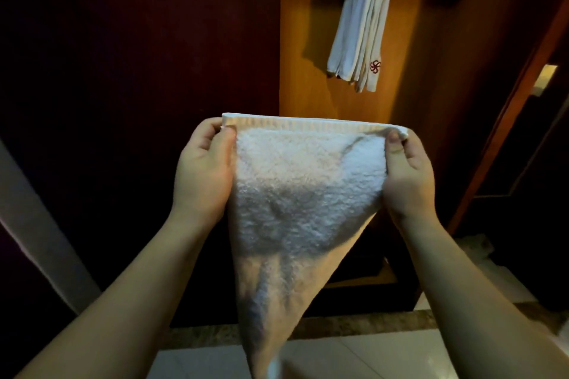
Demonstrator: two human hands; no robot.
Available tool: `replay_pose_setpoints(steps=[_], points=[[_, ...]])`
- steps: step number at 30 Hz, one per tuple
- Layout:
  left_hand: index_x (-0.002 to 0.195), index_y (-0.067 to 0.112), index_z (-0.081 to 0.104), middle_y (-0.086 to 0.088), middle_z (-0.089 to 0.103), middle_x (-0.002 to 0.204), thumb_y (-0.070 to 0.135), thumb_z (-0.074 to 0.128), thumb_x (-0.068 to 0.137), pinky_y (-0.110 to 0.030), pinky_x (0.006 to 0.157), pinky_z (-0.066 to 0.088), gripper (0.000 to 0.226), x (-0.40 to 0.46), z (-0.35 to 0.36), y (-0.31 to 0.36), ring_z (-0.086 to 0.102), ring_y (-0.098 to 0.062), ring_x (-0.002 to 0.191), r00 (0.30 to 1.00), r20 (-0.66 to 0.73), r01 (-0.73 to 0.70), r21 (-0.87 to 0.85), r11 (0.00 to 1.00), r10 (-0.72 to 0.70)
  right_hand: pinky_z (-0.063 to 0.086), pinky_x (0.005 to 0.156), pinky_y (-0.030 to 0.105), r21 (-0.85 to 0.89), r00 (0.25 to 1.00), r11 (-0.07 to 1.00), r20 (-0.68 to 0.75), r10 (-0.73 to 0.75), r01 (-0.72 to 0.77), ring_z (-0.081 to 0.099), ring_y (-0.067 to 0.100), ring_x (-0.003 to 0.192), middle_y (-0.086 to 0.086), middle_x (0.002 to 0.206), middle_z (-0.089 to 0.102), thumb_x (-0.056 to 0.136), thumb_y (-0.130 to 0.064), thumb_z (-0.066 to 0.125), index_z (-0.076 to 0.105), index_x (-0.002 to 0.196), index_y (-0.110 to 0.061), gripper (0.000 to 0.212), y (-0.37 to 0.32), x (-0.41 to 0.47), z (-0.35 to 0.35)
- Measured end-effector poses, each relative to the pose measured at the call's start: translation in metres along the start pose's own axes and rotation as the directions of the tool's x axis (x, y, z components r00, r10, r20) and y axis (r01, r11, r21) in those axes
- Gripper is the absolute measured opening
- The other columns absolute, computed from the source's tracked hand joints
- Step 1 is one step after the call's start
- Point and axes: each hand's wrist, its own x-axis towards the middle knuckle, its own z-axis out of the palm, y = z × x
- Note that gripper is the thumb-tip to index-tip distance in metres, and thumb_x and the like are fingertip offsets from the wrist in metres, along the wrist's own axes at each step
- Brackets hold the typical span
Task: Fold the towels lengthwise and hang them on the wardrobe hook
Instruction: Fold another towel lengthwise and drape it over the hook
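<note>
The white terry towel (308, 188), pinched at both top corners by left hand (201, 169) and right hand (406, 169), may fold crooked if either corner slips.

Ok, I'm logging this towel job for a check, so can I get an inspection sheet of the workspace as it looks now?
Surface: pale tiled floor, stone sill across it.
Job's things: white towel held up by its top hem, lower part hanging to a point; folded towel hanging on the wardrobe panel, red emblem near its bottom; hook hidden.
Clutter: pale crumpled object at right, unclear.
Hands: left hand and right hand each pinch a top corner.
Cables: nothing seen.
Surroundings: dim room, dark door left.
</note>
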Motion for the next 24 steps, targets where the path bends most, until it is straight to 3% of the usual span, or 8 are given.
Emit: replay_pose_setpoints(steps=[3, 6, 8, 11, 14, 18, 21, 24], points=[[0.082, 0.022, 0.065, 0.011, 0.062, 0.066, 0.015, 0.050, 0.097, -0.019, 0.059, 0.044, 0.022, 0.004, -0.002, 0.001, 0.054, -0.004, 0.063, 0.998, 0.044, 0.056, -0.122, 0.991, -0.051, 0.050, 0.073, 0.024, -0.044, 1.000, 0.999, 0.005, 0.012, -0.012, 0.064, 0.008, 0.084, -0.011, 0.088, 0.070, 0.103, -0.036, 0.049, 0.068, 0.091, -0.032, 0.022, -0.002, 0.004, 0.000], [0.082, 0.021, 0.065, 0.006, 0.067, 0.069, 0.007, 0.045, 0.100, -0.023, 0.064, 0.049, 0.031, 0.005, -0.003, 0.000, 0.060, -0.009, 0.067, 0.989, 0.108, 0.126, -0.207, 0.970, -0.105, 0.053, 0.069, 0.026, 0.039, 0.992, 0.995, 0.089, 0.087, -0.091, 0.069, 0.010, 0.081, -0.007, 0.086, 0.074, 0.101, -0.035, 0.055, 0.069, 0.098, -0.025, 0.018, -0.007, 0.006, -0.006], [0.081, 0.019, 0.065, 0.004, 0.067, 0.069, 0.004, 0.042, 0.101, -0.025, 0.066, 0.049, 0.034, 0.004, -0.003, 0.000, 0.062, -0.010, 0.069, 0.984, 0.139, 0.146, -0.231, 0.962, -0.115, 0.056, 0.069, 0.025, 0.147, 0.966, 0.975, 0.222, 0.130, -0.165, 0.072, 0.013, 0.087, -0.005, 0.094, 0.076, 0.089, -0.045, 0.061, 0.066, 0.115, -0.019, 0.038, -0.009, 0.006, -0.013], [0.081, 0.017, 0.064, 0.005, 0.066, 0.067, 0.003, 0.041, 0.101, -0.023, 0.064, 0.049, 0.034, 0.002, -0.003, 0.002, 0.061, -0.008, 0.066, 0.978, 0.178, 0.154, -0.242, 0.958, -0.112, 0.059, 0.077, 0.033, 0.311, 0.836, 0.854, 0.500, 0.226, -0.417, 0.071, 0.026, 0.105, 0.008, 0.115, 0.073, 0.057, -0.060, 0.086, 0.065, 0.124, -0.016, 0.083, -0.008, 0.005, -0.025], [0.072, 0.021, 0.069, 0.005, 0.065, 0.066, 0.002, 0.040, 0.100, -0.023, 0.063, 0.049, 0.045, 0.000, -0.003, 0.002, 0.060, -0.009, 0.064, 0.964, 0.238, 0.182, -0.245, 0.952, -0.122, 0.061, 0.070, 0.034, 0.269, 0.677, 0.750, 0.670, 0.305, -0.604, 0.075, 0.026, 0.091, 0.012, 0.103, 0.076, 0.031, -0.046, 0.100, 0.081, 0.098, -0.016, 0.076, -0.007, 0.002, -0.035], [0.077, 0.018, 0.066, -0.003, 0.064, 0.072, 0.007, 0.043, 0.096, -0.027, 0.064, 0.048, 0.032, 0.006, -0.010, -0.001, 0.060, -0.015, 0.069, 0.951, 0.279, 0.211, -0.276, 0.938, -0.132, 0.059, 0.081, 0.037, 0.283, 0.604, 0.708, 0.756, 0.250, -0.647, 0.072, 0.027, 0.099, 0.014, 0.107, 0.075, 0.053, -0.040, 0.095, 0.079, 0.104, -0.012, 0.060, -0.009, 0.000, -0.038], [0.080, 0.016, 0.066, -0.007, 0.060, 0.076, 0.017, 0.045, 0.085, -0.030, 0.064, 0.046, 0.022, 0.011, -0.017, -0.002, 0.056, -0.020, 0.071, 0.928, 0.350, 0.232, -0.275, 0.933, -0.128, 0.059, 0.079, 0.033, 0.343, 0.650, 0.715, 0.732, 0.203, -0.609, 0.074, 0.020, 0.093, 0.008, 0.098, 0.077, 0.050, -0.044, 0.095, 0.081, 0.095, -0.015, 0.055, -0.008, 0.002, -0.034], [0.072, 0.019, 0.066, -0.001, 0.059, 0.067, 0.015, 0.038, 0.088, -0.028, 0.061, 0.046, 0.033, 0.011, -0.022, 0.004, 0.056, -0.015, 0.063, 0.901, 0.429, 0.238, -0.353, 0.905, -0.070, 0.057, 0.089, 0.033, 0.426, 0.635, 0.671, 0.768, 0.088, -0.608, 0.072, 0.017, 0.102, 0.003, 0.104, 0.076, 0.066, -0.043, 0.087, 0.080, 0.101, -0.016, 0.044, -0.014, 0.000, -0.022]])
